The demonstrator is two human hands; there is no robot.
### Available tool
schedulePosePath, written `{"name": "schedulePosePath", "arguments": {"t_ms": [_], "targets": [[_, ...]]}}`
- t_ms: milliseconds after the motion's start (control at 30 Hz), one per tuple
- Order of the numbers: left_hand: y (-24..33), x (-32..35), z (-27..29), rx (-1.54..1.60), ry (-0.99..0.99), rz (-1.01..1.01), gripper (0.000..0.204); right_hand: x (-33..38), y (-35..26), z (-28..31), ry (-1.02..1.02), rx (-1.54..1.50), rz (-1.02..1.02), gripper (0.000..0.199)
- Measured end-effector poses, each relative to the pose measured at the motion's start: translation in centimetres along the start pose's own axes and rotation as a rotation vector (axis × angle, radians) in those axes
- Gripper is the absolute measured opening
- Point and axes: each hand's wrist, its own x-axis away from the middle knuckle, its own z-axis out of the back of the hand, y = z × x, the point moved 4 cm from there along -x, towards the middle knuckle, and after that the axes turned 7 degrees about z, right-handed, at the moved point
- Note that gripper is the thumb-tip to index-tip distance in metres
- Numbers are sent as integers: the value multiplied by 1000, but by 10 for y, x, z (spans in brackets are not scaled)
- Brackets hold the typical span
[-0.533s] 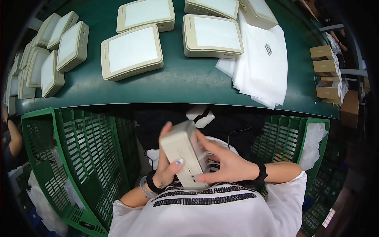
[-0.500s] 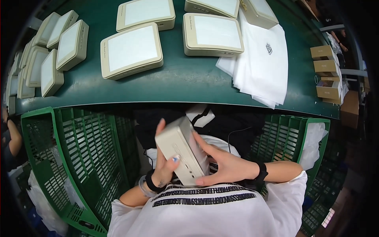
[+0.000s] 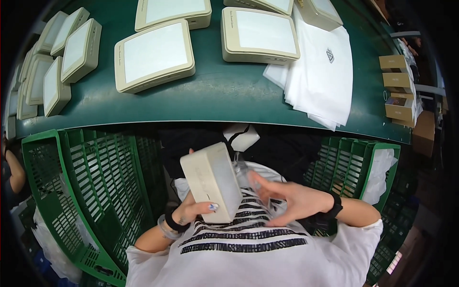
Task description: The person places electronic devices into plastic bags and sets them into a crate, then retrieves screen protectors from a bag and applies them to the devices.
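Held thing: a cream-coloured rectangular plastic device [image 3: 212, 182], close to the person's chest at about 6 o'clock of the view, below the front edge of the green surface [image 3: 215, 95]; it is tilted, its narrow side face turned up toward the camera.
Left hand [image 3: 193, 210]: at the device's 7 o'clock; its grip is closed around the lower end, one painted fingertip showing on the side face, the other fingers behind the body.
Right hand [image 3: 287, 198]: at the device's 3 o'clock, fingers spread loosely; the grip is open, and whether the fingertips touch the device cannot be told.
Hidden: the device's far face and lower corner are covered by the left hand; the right fingers are motion-blurred, and something clear and glossy between them and the device is too blurred to identify.
Surroundings: more cream flat devices [image 3: 155, 53] lie on the surface at 12 o'clock, a stack of white bags [image 3: 320, 81] at 1 o'clock, and a green plastic crate [image 3: 81, 191] at 9 o'clock.
Cut off: the devices at the top rim run out of view.
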Motion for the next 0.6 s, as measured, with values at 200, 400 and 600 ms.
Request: {"name": "schedulePosePath", "arguments": {"t_ms": [200,400,600], "targets": [[32,-3,-4,319,-47,-144,119,6,-38,21,177,-228,272,119],[100,17,-40,512,-89,-164,125,22,-80,11,625,-510,744,137],[52,28,-28,429,-294,-104,115,23,-87,-1,746,-360,795,140]]}}
